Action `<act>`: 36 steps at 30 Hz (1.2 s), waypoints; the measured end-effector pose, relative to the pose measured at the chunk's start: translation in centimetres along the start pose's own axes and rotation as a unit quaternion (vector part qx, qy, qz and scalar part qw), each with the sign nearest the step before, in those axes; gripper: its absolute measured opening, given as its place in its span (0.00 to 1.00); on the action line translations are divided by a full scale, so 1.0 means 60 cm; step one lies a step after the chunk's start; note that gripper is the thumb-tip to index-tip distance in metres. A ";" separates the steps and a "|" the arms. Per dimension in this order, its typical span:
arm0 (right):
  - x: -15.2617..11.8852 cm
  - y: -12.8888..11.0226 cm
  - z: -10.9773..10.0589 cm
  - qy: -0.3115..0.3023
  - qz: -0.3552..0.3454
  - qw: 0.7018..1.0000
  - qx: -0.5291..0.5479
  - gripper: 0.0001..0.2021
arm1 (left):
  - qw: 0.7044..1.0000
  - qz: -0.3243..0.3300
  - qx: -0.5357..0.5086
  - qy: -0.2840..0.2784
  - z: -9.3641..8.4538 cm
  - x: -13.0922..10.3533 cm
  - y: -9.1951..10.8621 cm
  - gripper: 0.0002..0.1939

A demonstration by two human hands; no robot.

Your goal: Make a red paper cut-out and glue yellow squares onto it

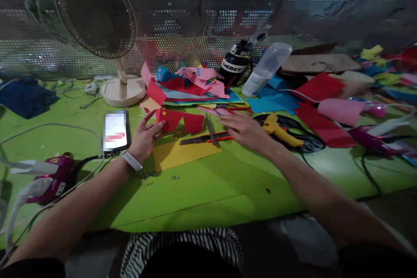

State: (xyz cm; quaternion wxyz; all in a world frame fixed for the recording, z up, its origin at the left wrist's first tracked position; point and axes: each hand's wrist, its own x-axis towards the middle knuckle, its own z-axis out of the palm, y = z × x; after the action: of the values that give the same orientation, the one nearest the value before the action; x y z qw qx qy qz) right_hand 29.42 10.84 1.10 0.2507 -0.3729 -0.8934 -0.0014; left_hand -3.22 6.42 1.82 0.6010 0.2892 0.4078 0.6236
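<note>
My left hand [145, 136] pinches the left end of a red paper strip [192, 123] between thumb and fingers. The strip has notches cut along its lower edge and a small orange square near its left end. Beneath it lies a yellow paper sheet [185, 155]. A utility knife [197, 140] with a red handle rests across that sheet, and a pair of metal tweezers [211, 129] crosses over it. My right hand [243, 129] is palm down with fingers stretched, just right of the tweezers and over the knife's handle end. Whether it touches either is unclear.
A yellow glue gun [282, 130] lies on a black holder at right. Coloured paper scraps [195, 80], a black bottle [235, 63] and a clear bottle [267, 69] stand behind. A fan [122, 91], a phone [115, 130] and purple power strips [54, 178] with cables are at left.
</note>
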 end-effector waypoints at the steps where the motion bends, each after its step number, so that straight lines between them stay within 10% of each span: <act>1: -0.011 0.003 -0.017 0.004 0.030 0.999 -0.038 0.19 | 1.000 0.000 -0.001 0.003 0.001 -0.001 0.000 0.32; 10: -0.112 0.070 -0.115 -0.262 0.412 0.839 -0.240 0.21 | 1.000 0.021 -0.018 0.015 0.003 0.003 -0.006 0.32; 19: -0.121 0.110 -0.108 -0.245 0.362 0.874 -0.212 0.14 | 1.000 0.008 -0.021 0.010 -0.001 0.002 -0.008 0.29; 28: -0.112 0.070 -0.112 -0.063 0.461 0.864 -0.190 0.14 | 0.997 -0.006 -0.068 0.018 -0.002 0.011 -0.012 0.17; 33: -0.082 0.022 -0.110 0.141 0.494 0.848 0.129 0.08 | 0.996 -0.008 -0.083 0.013 0.002 0.009 -0.013 0.08; 36: -0.039 -0.043 -0.088 0.159 0.433 0.840 0.285 0.12 | 0.994 -0.018 -0.107 0.017 0.001 0.009 -0.013 0.06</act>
State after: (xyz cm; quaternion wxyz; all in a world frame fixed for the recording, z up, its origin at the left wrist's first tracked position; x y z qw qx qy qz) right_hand 31.45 6.40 5.15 0.4597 -0.6287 -0.5493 0.3028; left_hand -2.79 6.91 1.11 0.6327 0.2051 0.3544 0.6573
